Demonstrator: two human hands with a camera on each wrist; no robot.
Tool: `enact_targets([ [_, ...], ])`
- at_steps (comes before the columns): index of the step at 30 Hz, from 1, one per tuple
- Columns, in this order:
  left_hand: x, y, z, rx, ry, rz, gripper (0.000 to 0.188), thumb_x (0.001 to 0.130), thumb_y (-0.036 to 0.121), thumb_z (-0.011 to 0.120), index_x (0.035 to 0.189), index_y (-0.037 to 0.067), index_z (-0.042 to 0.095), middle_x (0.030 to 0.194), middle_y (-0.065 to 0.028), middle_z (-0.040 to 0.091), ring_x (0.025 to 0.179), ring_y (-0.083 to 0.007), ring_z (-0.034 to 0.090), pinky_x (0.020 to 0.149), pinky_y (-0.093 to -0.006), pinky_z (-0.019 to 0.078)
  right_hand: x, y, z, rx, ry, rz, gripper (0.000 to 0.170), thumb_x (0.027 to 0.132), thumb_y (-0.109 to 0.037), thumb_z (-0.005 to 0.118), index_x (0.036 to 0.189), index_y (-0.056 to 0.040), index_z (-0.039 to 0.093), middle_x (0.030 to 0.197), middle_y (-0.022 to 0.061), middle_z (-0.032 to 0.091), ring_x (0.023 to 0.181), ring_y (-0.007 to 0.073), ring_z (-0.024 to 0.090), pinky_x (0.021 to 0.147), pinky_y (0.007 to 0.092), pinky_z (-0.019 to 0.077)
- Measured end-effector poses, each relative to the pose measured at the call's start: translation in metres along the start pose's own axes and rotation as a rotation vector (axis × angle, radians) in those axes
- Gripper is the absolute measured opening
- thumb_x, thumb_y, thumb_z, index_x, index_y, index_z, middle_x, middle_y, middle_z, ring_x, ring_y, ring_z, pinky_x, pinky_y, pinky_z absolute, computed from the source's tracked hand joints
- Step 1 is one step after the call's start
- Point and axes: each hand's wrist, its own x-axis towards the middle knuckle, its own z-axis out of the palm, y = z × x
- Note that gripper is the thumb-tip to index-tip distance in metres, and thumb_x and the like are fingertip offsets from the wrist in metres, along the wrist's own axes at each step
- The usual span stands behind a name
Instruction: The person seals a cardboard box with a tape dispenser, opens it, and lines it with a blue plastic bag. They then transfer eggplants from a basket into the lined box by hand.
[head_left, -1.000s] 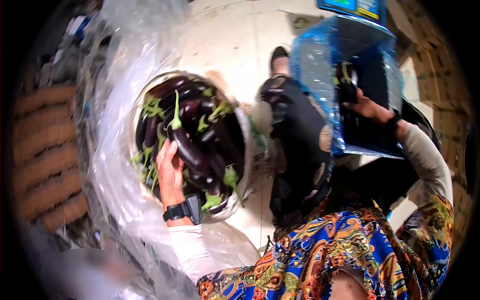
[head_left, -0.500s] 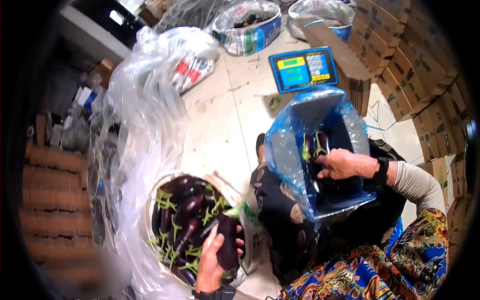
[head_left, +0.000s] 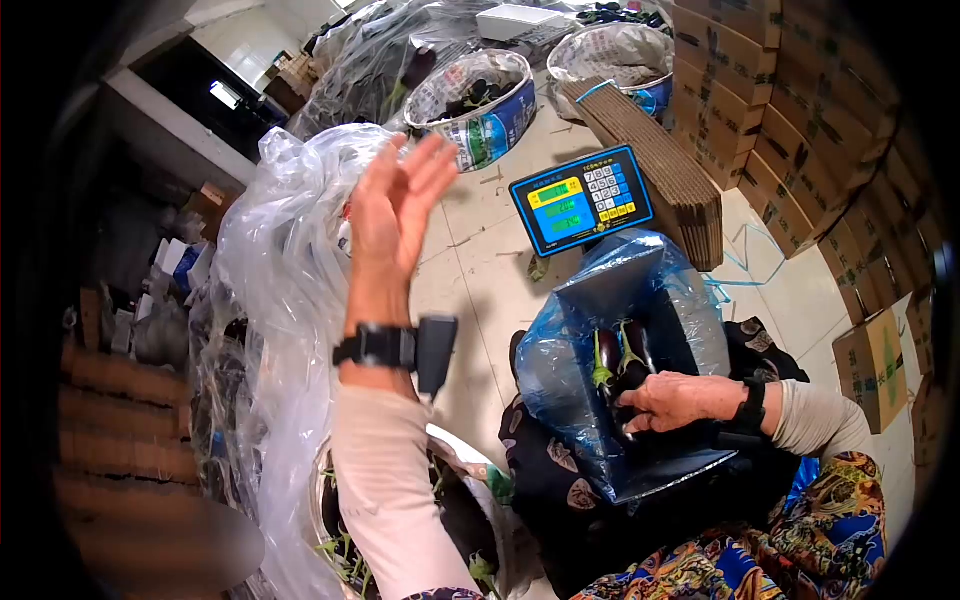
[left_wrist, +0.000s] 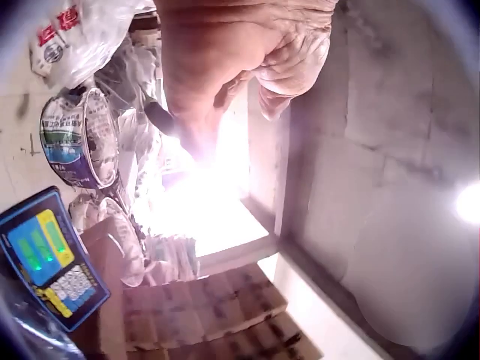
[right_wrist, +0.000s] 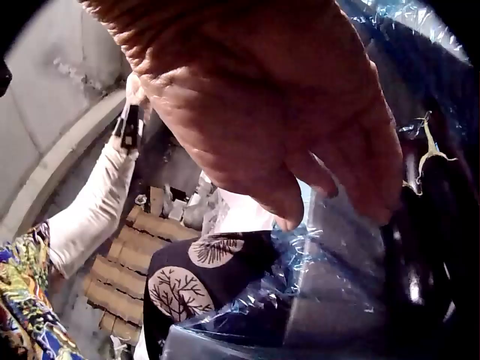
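My left hand [head_left: 400, 205] is raised in the head view, fingers spread and holding nothing. Beyond its fingertips a dark eggplant [head_left: 420, 66] shows over the clear plastic at the back; in the left wrist view a dark eggplant-like shape [left_wrist: 159, 118] appears beside the fingers. My right hand [head_left: 675, 402] reaches into a box lined with blue plastic [head_left: 560, 340], its loosely bent fingers at the eggplants [head_left: 634, 350] lying there. Under my left forearm stands a basket [head_left: 450, 440] of eggplants, largely hidden by the sleeve.
A scale display [head_left: 582, 200] stands just behind the lined box. Flattened cardboard [head_left: 660, 170] leans beside it, and stacked cartons [head_left: 830, 120] line the right. Two paper-lined tubs [head_left: 490, 120] stand at the back. Clear plastic sheeting [head_left: 290, 260] runs along the left.
My left hand has lifted an eggplant from the basket, swung up and forward, and let go. My right hand stays at the eggplants in the box. The head view has tilted up.
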Motion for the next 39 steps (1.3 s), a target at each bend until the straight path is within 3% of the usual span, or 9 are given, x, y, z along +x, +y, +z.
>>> enact_targets([
  [3,-0.078,-0.028,-0.016,0.214,0.106,-0.058,0.042,0.097,0.018,0.053,0.133,-0.002,0.044,0.118,-0.0214,0.062,0.105,-0.0286,0.064,0.090,-0.0371,0.0524,-0.001,-0.002,0.001,-0.052,0.013,-0.049,0.046,0.091,-0.034,0.062,0.123,-0.0010,0.055,0.083,0.0186,0.068,0.085,0.0384,0.064,0.074,0.0432,0.0506],
  [9,-0.327,-0.070,-0.053,0.305,0.363,-0.414,0.035,0.095,0.021,0.058,0.124,0.000,0.057,0.103,-0.0111,0.068,0.088,-0.0164,0.065,0.079,-0.0271,0.0519,0.002,-0.009,0.014,0.077,-0.030,-0.266,0.037,0.085,-0.018,0.069,0.115,0.0002,0.059,0.081,0.0215,0.067,0.081,0.0378,0.066,0.070,0.0390,0.0520],
  [14,-0.476,-0.046,-0.034,0.341,0.508,-0.635,0.038,0.093,0.019,0.061,0.125,-0.002,0.057,0.103,-0.0110,0.068,0.091,-0.0155,0.065,0.079,-0.0278,0.0510,0.004,-0.019,0.011,0.248,-0.045,-0.105,0.029,0.087,-0.009,0.067,0.111,0.0055,0.061,0.080,0.0173,0.068,0.074,0.0210,0.066,0.069,0.0312,0.0506],
  [17,-0.537,-0.016,-0.051,0.276,0.695,-0.624,0.034,0.093,0.017,0.060,0.123,0.000,0.058,0.101,-0.0118,0.068,0.086,-0.0170,0.067,0.076,-0.0268,0.0532,0.015,0.029,0.022,0.414,-0.085,-0.080,0.028,0.094,-0.008,0.060,0.121,0.0009,0.057,0.111,0.0131,0.066,0.081,0.0140,0.061,0.069,0.0286,0.0503],
  [18,-0.553,-0.005,-0.062,0.308,0.779,-0.555,0.032,0.094,0.016,0.058,0.122,0.000,0.059,0.101,-0.0111,0.068,0.087,-0.0164,0.067,0.076,-0.0261,0.0532,0.017,0.024,0.019,0.461,-0.104,0.048,0.028,0.096,-0.008,0.058,0.123,-0.0006,0.055,0.121,0.0093,0.062,0.082,0.0115,0.058,0.070,0.0281,0.0503],
  [23,-0.619,0.013,-0.147,0.470,1.281,-0.333,0.025,0.096,0.013,0.056,0.118,0.001,0.060,0.098,-0.0096,0.068,0.081,-0.0148,0.066,0.067,-0.0236,0.0536,0.015,0.033,0.020,0.438,-0.007,0.151,0.038,0.091,-0.020,0.067,0.123,-0.0020,0.057,0.104,0.0086,0.065,0.080,0.0140,0.060,0.073,0.0278,0.0517],
  [28,-0.680,0.026,-0.203,0.667,1.458,-0.271,0.030,0.093,0.017,0.061,0.119,0.002,0.060,0.102,-0.0098,0.066,0.087,-0.0148,0.063,0.072,-0.0251,0.0520,0.017,0.040,0.015,0.370,-0.055,0.241,0.043,0.091,-0.021,0.067,0.126,0.0004,0.055,0.096,0.0084,0.065,0.080,0.0145,0.061,0.072,0.0274,0.0508],
  [34,-0.626,0.023,-0.188,0.838,1.235,-0.497,0.042,0.084,0.022,0.068,0.119,0.000,0.060,0.109,-0.0117,0.065,0.096,-0.0182,0.062,0.084,-0.0321,0.0497,0.014,0.035,0.022,0.439,-0.013,0.220,0.041,0.092,-0.022,0.066,0.124,0.0011,0.055,0.100,0.0080,0.064,0.081,0.0137,0.060,0.072,0.0275,0.0508],
  [39,-0.692,-0.013,-0.253,1.139,1.206,-0.726,0.062,0.075,0.021,0.074,0.126,-0.004,0.051,0.116,-0.0209,0.063,0.110,-0.0293,0.061,0.095,-0.0364,0.0462,0.016,0.060,0.028,0.411,-0.008,0.140,0.033,0.092,-0.019,0.066,0.116,0.0016,0.058,0.097,0.0061,0.063,0.079,0.0122,0.057,0.070,0.0267,0.0494],
])
